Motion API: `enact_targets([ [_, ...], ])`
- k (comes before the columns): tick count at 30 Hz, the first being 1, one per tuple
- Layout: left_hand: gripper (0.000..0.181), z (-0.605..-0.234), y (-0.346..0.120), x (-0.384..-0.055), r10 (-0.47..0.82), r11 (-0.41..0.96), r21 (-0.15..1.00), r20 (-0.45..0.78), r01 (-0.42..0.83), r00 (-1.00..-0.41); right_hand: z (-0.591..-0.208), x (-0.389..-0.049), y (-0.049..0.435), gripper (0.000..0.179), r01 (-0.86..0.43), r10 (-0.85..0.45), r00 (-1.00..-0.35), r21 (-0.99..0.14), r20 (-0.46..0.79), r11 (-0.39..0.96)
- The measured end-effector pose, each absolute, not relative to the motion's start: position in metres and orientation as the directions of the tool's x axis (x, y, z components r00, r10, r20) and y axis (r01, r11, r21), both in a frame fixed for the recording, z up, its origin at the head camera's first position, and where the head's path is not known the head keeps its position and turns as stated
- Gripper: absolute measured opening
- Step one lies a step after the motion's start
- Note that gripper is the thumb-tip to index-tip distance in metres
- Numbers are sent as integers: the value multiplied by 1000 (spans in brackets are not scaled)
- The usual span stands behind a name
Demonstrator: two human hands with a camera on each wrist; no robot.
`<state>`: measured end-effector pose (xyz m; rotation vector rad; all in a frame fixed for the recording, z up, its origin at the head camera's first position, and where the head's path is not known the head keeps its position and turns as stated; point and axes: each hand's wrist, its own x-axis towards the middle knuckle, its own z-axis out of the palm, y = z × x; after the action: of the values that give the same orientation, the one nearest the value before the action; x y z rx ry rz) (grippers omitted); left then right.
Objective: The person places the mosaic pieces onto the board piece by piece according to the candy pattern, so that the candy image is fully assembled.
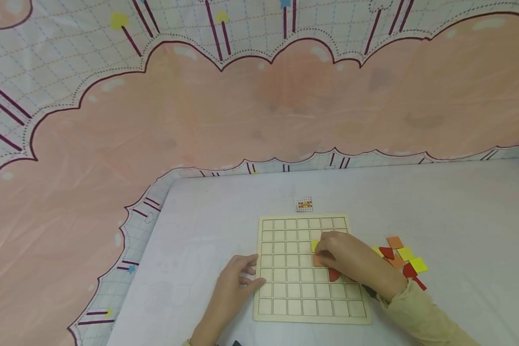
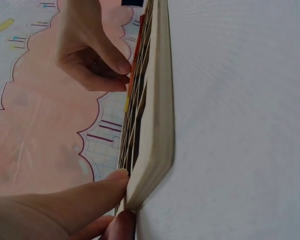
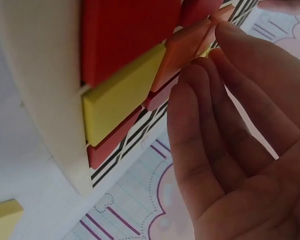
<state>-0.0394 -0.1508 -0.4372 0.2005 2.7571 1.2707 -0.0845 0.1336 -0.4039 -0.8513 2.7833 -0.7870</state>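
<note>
Board [image 1: 291,276]: one is lying on the table [image 1: 207,226], carrying tiles [image 1: 317,260].
Left hand [image 1: 235,281]: loose grip, touching the board's left edge.
Right hand [image 1: 350,254]: narrow grip, hovering over tiles (whether it's pinching one, I cannot tell).
Loose tiles [image 1: 405,253]: eight are showing, three yellow, three red, two orange.
Card [image 1: 304,204]: one.

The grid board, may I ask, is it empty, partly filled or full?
Partly filled: the head view shows a yellow tile and a red piece on the board; its nearest row is bare.
</note>
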Motion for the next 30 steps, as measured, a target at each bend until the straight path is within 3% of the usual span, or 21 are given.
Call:
enact_targets([
  [12, 52, -438, -152, -40, 168, 642, 762, -35, 82, -985, -398, -83, 148, 11, -467, -518, -855, -431, -2, 772],
  [23, 53, -438, -152, -41, 173, 647, 757, -28, 92, -985, -400, -84, 173, 11, -514, -523, -848, -368, 83, 775],
  [30, 53, -439, -152, -41, 181, 637, 765, -25, 98, -983, -401, -82, 188, 16, -477, -498, -866, -358, 38, 803],
])
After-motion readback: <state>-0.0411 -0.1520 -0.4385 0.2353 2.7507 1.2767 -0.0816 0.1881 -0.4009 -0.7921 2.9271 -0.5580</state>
